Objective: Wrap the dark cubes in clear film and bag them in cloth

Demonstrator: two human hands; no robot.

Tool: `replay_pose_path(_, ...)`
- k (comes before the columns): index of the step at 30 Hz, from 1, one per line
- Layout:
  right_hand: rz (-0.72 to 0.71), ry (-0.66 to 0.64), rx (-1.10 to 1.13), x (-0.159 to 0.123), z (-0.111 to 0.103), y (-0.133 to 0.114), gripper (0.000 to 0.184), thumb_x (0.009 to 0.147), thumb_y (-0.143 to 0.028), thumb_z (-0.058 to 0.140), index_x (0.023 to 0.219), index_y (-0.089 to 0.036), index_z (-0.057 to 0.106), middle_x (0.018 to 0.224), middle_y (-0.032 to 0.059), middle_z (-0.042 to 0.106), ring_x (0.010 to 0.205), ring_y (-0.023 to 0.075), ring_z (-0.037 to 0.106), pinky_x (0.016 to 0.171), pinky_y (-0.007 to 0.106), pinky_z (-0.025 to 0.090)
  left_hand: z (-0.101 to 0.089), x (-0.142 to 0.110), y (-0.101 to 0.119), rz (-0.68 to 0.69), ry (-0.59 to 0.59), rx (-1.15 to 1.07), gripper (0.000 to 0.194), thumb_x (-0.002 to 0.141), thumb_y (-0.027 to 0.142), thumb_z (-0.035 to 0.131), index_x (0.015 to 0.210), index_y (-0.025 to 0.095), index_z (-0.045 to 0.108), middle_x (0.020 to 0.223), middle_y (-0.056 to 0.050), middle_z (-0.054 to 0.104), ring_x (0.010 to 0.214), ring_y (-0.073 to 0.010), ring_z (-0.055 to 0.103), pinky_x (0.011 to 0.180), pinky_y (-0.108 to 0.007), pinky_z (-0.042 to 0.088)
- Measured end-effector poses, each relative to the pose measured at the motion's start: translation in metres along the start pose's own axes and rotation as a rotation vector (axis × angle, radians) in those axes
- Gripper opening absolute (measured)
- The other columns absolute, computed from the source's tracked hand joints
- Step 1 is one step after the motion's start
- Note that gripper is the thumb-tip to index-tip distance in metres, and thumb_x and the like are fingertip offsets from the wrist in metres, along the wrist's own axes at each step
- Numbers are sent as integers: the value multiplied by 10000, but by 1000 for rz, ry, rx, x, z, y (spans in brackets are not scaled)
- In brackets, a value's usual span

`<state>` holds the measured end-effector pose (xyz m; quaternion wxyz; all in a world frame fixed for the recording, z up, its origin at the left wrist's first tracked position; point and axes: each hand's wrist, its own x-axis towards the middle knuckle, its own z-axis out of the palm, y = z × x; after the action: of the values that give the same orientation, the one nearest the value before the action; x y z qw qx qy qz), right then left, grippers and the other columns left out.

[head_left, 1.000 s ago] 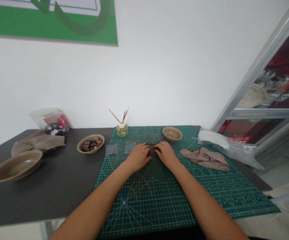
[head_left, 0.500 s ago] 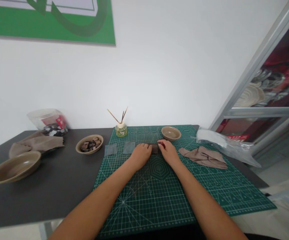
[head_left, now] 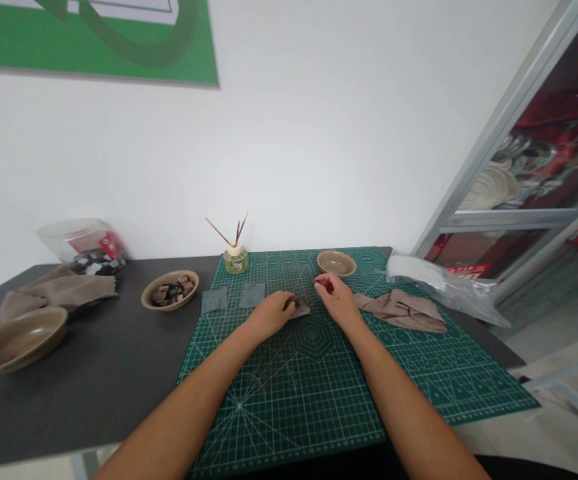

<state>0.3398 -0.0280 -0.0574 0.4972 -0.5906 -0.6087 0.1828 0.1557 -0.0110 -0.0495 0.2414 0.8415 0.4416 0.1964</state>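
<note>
My left hand (head_left: pixel 273 315) is closed in a pinch on a small thin greyish-brown sheet (head_left: pixel 301 309), its free edge sticking out to the right just over the green cutting mat (head_left: pixel 319 400). My fingers hide part of the sheet. To the right, my right hand (head_left: pixel 337 298) pinches a small dark piece (head_left: pixel 318 281), too small to make out clearly, in front of a beige bowl (head_left: pixel 337 264). Left of my left hand, two thin blue-grey squares (head_left: pixel 253 295) lie flat on the mat.
A bowl of brown blocks (head_left: pixel 169 291) stands left of the mat. Farther left are a larger bowl (head_left: pixel 19 340), a brown cloth (head_left: pixel 63 291) and a clear jar (head_left: pixel 86 243). A reed diffuser (head_left: pixel 237 259) stands behind. Another cloth (head_left: pixel 403 310) and a plastic bag (head_left: pixel 443 287) lie right.
My hands have moved apart. The sheet that lay between them is now tilted in my left hand, and a small dark piece shows at my right fingertips. The view has shifted slightly right.
</note>
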Motion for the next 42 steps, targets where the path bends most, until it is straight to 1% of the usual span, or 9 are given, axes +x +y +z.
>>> replay_pose_path(4,-27,-114,-5,-4,1,-6,182,770,-296,546,882,-177,626,726,9,629,675,162,582,664,294,474,-7,-6,2,3,22,258,289,892,324,543,1104,139,611,1044,-133,612,1002,-284,595,892,-379,458)
replay_pose_path(9,-63,-67,-67,-3,-4,-7,242,788,-280,538,959,-161,662,793,37,665,704,169,600,696,313,491,-24,-13,8,115,331,361,283,877,186,548,1159,162,549,1144,-118,570,1125,-272,500,989,-416,404)
replay_pose_path(10,-76,-57,-72,-3,-4,-7,240,792,-276,535,957,-160,665,806,41,670,708,169,601,703,316,493,-24,-15,9,161,313,343,244,877,157,536,1118,172,569,1134,-103,582,1112,-258,507,990,-407,404)
replay_pose_path(13,-111,-102,-69,-5,-3,-7,209,784,-238,546,949,-169,655,816,34,674,714,160,604,716,313,500,-18,-20,10,224,62,279,157,857,230,594,1003,183,629,1070,-89,637,1052,-265,552,950,-405,424)
replay_pose_path(17,-162,-238,-99,-9,-1,-11,200,768,-157,567,956,-174,632,872,34,669,771,153,612,757,310,499,-7,-23,8,225,-32,215,386,821,345,659,1149,149,601,1235,-156,602,1167,-322,517,1021,-445,357)
replay_pose_path(22,-271,-293,-233,-7,-2,-16,187,771,-114,589,944,-159,644,866,47,624,812,170,575,770,324,484,-5,-17,10,215,-20,338,363,881,292,589,1218,158,574,1325,-157,547,1267,-323,437,1062,-472,297)
replay_pose_path(26,-292,-358,-358,-4,1,-14,183,778,-72,565,912,-151,662,870,58,620,839,182,570,804,337,474,-8,-15,8,200,-13,370,331,896,325,570,1187,170,603,1241,-135,591,1187,-308,486,1000,-453,353)
replay_pose_path(30,-335,-390,-413,-5,6,-6,158,792,-99,592,910,-149,683,884,74,630,896,207,573,856,361,463,-11,-17,4,162,6,386,239,937,237,486,1106,159,636,1178,-110,635,1131,-273,528,994,-438,347)
replay_pose_path(42,-257,-404,-364,-15,1,-8,126,792,-114,623,892,-155,687,847,55,607,846,187,558,812,333,456,-5,-16,0,180,-13,269,260,855,236,634,1111,190,648,1239,-76,633,1173,-253,542,1019,-421,354)
